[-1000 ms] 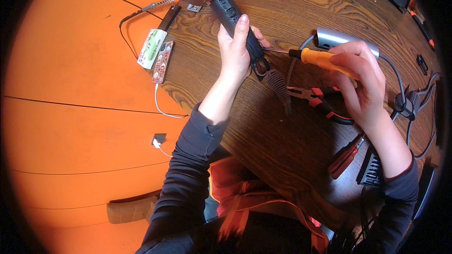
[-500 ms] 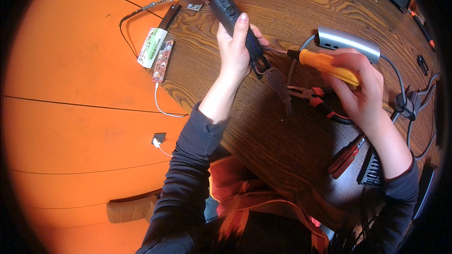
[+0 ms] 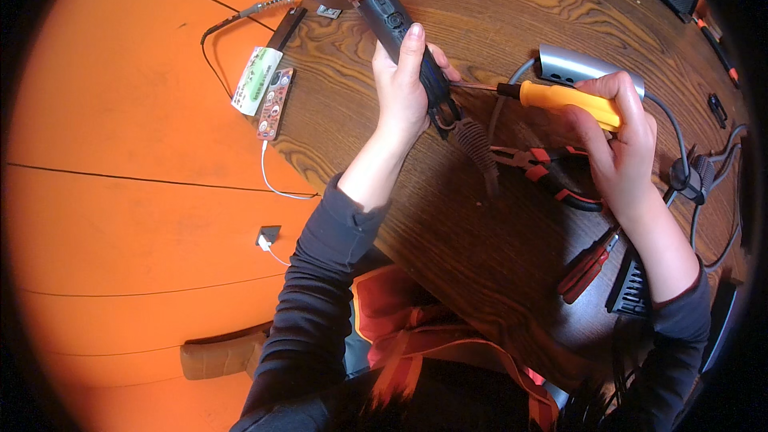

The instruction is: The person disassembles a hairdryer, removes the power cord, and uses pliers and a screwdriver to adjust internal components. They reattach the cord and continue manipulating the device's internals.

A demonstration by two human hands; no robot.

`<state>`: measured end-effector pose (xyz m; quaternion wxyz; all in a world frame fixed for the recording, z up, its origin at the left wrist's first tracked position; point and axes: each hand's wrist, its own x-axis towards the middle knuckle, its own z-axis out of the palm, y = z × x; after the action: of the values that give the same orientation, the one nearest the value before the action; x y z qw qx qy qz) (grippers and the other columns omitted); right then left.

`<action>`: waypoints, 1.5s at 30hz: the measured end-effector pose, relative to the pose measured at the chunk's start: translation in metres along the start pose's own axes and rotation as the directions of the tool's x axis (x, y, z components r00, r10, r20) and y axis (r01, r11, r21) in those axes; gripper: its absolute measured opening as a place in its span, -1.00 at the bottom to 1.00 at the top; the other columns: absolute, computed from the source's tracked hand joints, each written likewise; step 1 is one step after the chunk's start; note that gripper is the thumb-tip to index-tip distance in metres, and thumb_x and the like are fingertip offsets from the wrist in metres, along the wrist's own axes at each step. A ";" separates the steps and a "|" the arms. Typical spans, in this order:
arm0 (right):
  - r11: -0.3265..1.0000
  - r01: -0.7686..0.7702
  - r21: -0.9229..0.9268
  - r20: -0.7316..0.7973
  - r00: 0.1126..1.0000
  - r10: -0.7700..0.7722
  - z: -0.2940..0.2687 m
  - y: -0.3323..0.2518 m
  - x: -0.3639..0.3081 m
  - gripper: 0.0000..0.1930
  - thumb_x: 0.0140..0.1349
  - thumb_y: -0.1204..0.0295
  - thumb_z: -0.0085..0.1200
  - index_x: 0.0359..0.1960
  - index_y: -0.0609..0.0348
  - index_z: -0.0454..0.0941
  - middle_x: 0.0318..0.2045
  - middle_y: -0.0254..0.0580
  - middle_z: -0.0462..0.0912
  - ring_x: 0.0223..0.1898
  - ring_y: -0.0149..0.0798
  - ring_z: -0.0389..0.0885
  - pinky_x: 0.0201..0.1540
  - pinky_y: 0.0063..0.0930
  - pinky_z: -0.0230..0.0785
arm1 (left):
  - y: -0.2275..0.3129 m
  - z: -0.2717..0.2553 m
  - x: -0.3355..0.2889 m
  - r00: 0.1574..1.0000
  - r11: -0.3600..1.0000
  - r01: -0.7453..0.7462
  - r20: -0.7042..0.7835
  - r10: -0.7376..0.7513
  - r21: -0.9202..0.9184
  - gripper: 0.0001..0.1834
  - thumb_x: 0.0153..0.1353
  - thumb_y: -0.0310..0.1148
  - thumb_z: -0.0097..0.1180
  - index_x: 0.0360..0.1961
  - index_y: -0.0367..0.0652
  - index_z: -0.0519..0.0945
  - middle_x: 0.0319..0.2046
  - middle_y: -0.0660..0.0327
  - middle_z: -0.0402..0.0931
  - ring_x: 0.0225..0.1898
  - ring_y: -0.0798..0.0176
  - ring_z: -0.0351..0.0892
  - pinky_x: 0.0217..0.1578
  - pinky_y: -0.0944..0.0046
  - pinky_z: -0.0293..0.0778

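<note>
My left hand [image 3: 402, 88] is wrapped round the black handle of a hair dryer [image 3: 390, 20], thumb lying along it. The dryer's round head with a pink ring points away at the top, and a ribbed grey cord sleeve [image 3: 477, 142] comes out of the handle's lower end. My right hand [image 3: 628, 144] grips a screwdriver [image 3: 560, 102] by its yellow handle. Its thin shaft reaches left to the side of the dryer handle; the tip's exact contact is hidden. Just below the screwdriver lie pliers [image 3: 534, 170] with black and red grips.
A silver cylinder [image 3: 592, 72] with grey cables lies behind my right hand. Near my right forearm are a red-handled tool [image 3: 586, 274] and a black toothed piece [image 3: 630, 288]. A patterned device [image 3: 274, 104] with a white cable sits at the table's left edge, beside the orange surface [image 3: 144, 128].
My right hand and the screwdriver have shifted slightly to the right, and the fingers have changed position on the yellow handle. The hair dryer and my left hand have moved slightly right.
</note>
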<state>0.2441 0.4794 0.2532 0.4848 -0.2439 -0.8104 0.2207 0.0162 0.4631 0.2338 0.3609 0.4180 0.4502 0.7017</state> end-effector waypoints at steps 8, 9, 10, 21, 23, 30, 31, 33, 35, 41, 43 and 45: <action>0.990 0.128 0.056 -0.062 0.990 -0.125 0.011 0.004 0.001 -0.80 -0.05 0.55 0.15 -0.39 0.26 0.40 -0.51 -0.18 0.52 -0.49 -0.23 0.54 -0.39 -0.57 0.36 | -0.002 -0.001 0.004 0.999 1.000 -0.002 -0.036 0.002 -0.002 -0.69 0.17 -0.14 -0.05 -0.36 -0.16 0.23 -0.66 0.19 0.37 -0.69 0.29 0.43 -0.63 0.34 0.42; 0.995 0.057 0.076 -0.030 0.998 -0.055 0.011 0.004 -0.002 -0.81 -0.04 0.55 0.15 -0.40 0.27 0.40 -0.52 -0.19 0.51 -0.49 -0.26 0.53 -0.39 -0.58 0.35 | -0.003 -0.001 0.004 0.999 1.000 -0.007 -0.039 0.006 -0.031 -0.69 0.17 -0.16 -0.04 -0.34 -0.18 0.23 -0.66 0.19 0.37 -0.70 0.28 0.43 -0.64 0.35 0.43; 0.994 -0.007 0.106 -0.013 1.000 0.009 0.010 0.003 -0.005 -0.82 -0.04 0.56 0.14 -0.41 0.27 0.40 -0.53 -0.20 0.51 -0.49 -0.28 0.53 -0.39 -0.59 0.35 | -0.003 -0.001 0.004 0.999 1.000 -0.008 -0.039 0.007 -0.028 -0.69 0.17 -0.16 -0.04 -0.35 -0.17 0.23 -0.66 0.19 0.37 -0.69 0.27 0.43 -0.64 0.34 0.43; 0.907 -0.304 0.290 0.017 0.950 0.313 -0.033 0.004 0.028 -0.84 0.20 0.35 -0.07 -0.40 0.20 0.38 -0.57 -0.35 0.47 -0.60 -0.59 0.38 -0.59 -0.77 0.22 | 0.000 -0.013 0.013 0.996 0.966 0.093 0.007 -0.094 -0.241 -0.67 0.16 -0.06 -0.09 -0.42 -0.12 0.30 -0.67 0.26 0.28 -0.63 0.29 0.34 -0.53 0.28 0.36; 0.870 -0.413 0.270 0.115 0.910 0.397 -0.065 0.007 0.022 -0.88 0.18 0.42 -0.07 -0.36 0.23 0.38 -0.56 -0.32 0.47 -0.55 -0.54 0.42 -0.47 -0.72 0.27 | -0.001 -0.015 0.015 0.997 0.967 0.077 0.012 -0.076 -0.244 -0.67 0.19 -0.07 -0.15 -0.48 -0.13 0.29 -0.69 0.22 0.31 -0.66 0.25 0.38 -0.57 0.25 0.38; 0.862 -0.474 0.179 0.172 0.878 0.447 -0.128 -0.001 -0.025 -0.85 0.18 0.36 -0.04 -0.40 0.19 0.37 -0.56 -0.35 0.48 -0.59 -0.60 0.42 -0.56 -0.74 0.30 | -0.003 -0.009 0.011 0.997 0.960 0.057 0.069 -0.040 -0.274 -0.69 0.17 -0.11 -0.07 -0.41 -0.15 0.27 -0.65 0.19 0.32 -0.60 0.26 0.36 -0.55 0.27 0.37; 0.856 -0.499 0.136 0.144 0.865 0.482 -0.131 -0.003 -0.032 -0.84 0.18 0.36 -0.04 -0.40 0.19 0.37 -0.54 -0.35 0.49 -0.57 -0.59 0.43 -0.54 -0.73 0.30 | -0.002 -0.008 0.010 0.996 0.965 0.057 0.081 -0.038 -0.257 -0.69 0.17 -0.11 -0.06 -0.41 -0.14 0.26 -0.64 0.19 0.33 -0.60 0.27 0.37 -0.55 0.28 0.38; 0.841 -0.538 0.060 0.088 0.842 0.533 -0.132 -0.007 -0.045 -0.85 0.18 0.38 -0.04 -0.38 0.21 0.37 -0.52 -0.33 0.49 -0.54 -0.57 0.45 -0.47 -0.72 0.32 | -0.003 -0.006 0.007 0.994 0.965 0.063 0.098 -0.039 -0.255 -0.69 0.18 -0.11 -0.07 -0.42 -0.14 0.26 -0.64 0.19 0.34 -0.61 0.28 0.37 -0.55 0.29 0.39; 0.871 -0.486 0.069 0.037 0.874 0.485 -0.126 -0.008 -0.056 -0.86 0.15 0.41 -0.01 -0.36 0.23 0.37 -0.52 -0.32 0.50 -0.50 -0.53 0.48 -0.40 -0.68 0.35 | -0.002 -0.006 0.006 0.994 0.968 0.066 0.097 -0.044 -0.241 -0.69 0.18 -0.11 -0.06 -0.43 -0.13 0.26 -0.64 0.19 0.35 -0.60 0.28 0.39 -0.56 0.30 0.40; 0.845 -0.337 -0.415 0.073 0.914 0.400 -0.101 -0.017 -0.074 -0.78 0.01 0.44 0.07 -0.33 0.19 0.34 -0.47 -0.08 0.54 -0.38 -0.15 0.58 -0.37 -0.43 0.42 | -0.002 -0.007 0.007 0.993 0.965 0.041 0.115 -0.012 -0.259 -0.70 0.17 -0.12 -0.06 -0.41 -0.14 0.27 -0.63 0.19 0.35 -0.61 0.27 0.39 -0.56 0.30 0.39; 0.763 -0.212 -0.611 0.138 0.920 0.367 -0.088 -0.023 -0.080 -0.78 -0.01 0.44 0.05 -0.32 0.17 0.33 -0.50 -0.06 0.49 -0.43 -0.04 0.53 -0.42 -0.29 0.42 | -0.002 -0.009 0.008 0.995 0.967 0.048 0.095 -0.025 -0.249 -0.70 0.18 -0.12 -0.06 -0.40 -0.14 0.28 -0.63 0.19 0.34 -0.60 0.27 0.38 -0.55 0.30 0.39; 0.715 -0.169 -0.679 0.176 0.907 0.382 -0.075 -0.029 -0.084 -0.79 -0.02 0.47 0.01 -0.32 0.18 0.34 -0.47 -0.02 0.47 -0.42 0.00 0.51 -0.42 -0.25 0.41 | -0.003 -0.009 0.008 0.995 0.963 0.053 0.096 -0.028 -0.263 -0.71 0.18 -0.13 -0.06 -0.40 -0.14 0.29 -0.62 0.20 0.34 -0.60 0.27 0.38 -0.55 0.29 0.38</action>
<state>0.3404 0.4141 0.2459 0.2004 -0.4789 -0.8541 0.0314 0.0051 0.4686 0.2308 0.4480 0.3883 0.3440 0.7281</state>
